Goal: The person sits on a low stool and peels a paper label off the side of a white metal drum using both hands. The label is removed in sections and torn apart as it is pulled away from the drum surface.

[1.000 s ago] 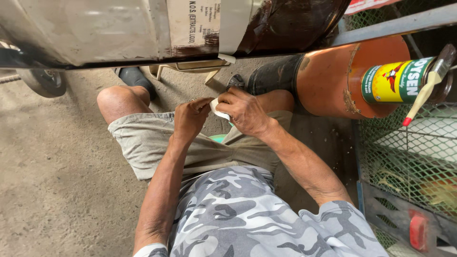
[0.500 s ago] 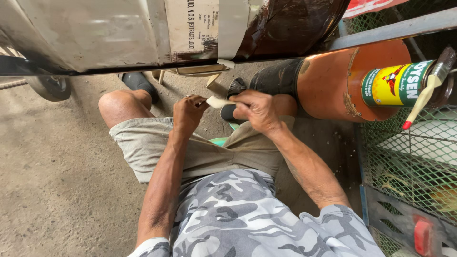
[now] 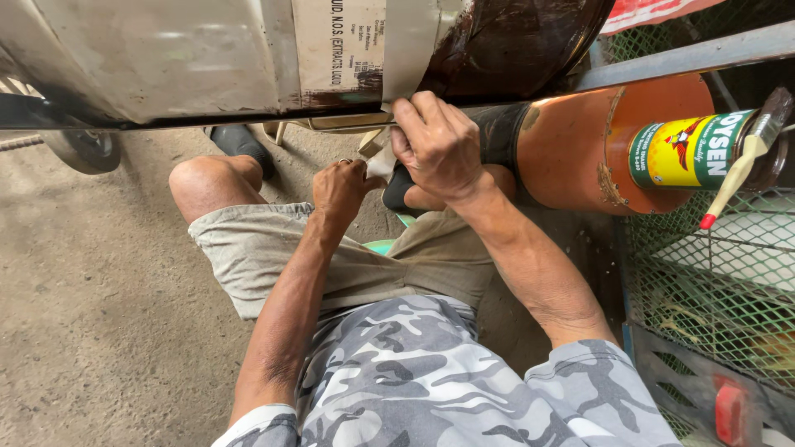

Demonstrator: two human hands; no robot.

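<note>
A strip of pale masking tape (image 3: 407, 50) runs down the side of a grey-white metal panel (image 3: 166, 58), beside a dark brown painted part (image 3: 513, 41). My right hand (image 3: 439, 149) presses its fingertips on the tape's lower end at the panel's bottom edge. Just below and to the left, my left hand (image 3: 344, 192) pinches the loose end of the tape (image 3: 379, 159) between thumb and fingers. A paper label (image 3: 335, 41) sits on the panel left of the tape. I am seated on a green stool (image 3: 383, 246), knees apart.
A rust-orange drum (image 3: 571, 149) stands at right with a paint can (image 3: 691, 149) and a paintbrush (image 3: 741, 161) on it. Green wire mesh (image 3: 712, 281) fills the right side. A small wheel (image 3: 79, 149) is at left on the concrete floor (image 3: 91, 331). A black shoe (image 3: 240, 145) shows under the panel.
Both hands have risen toward the panel's bottom edge. My right hand went from my lap area up onto the tape's lower end; my left hand followed with the loose tape.
</note>
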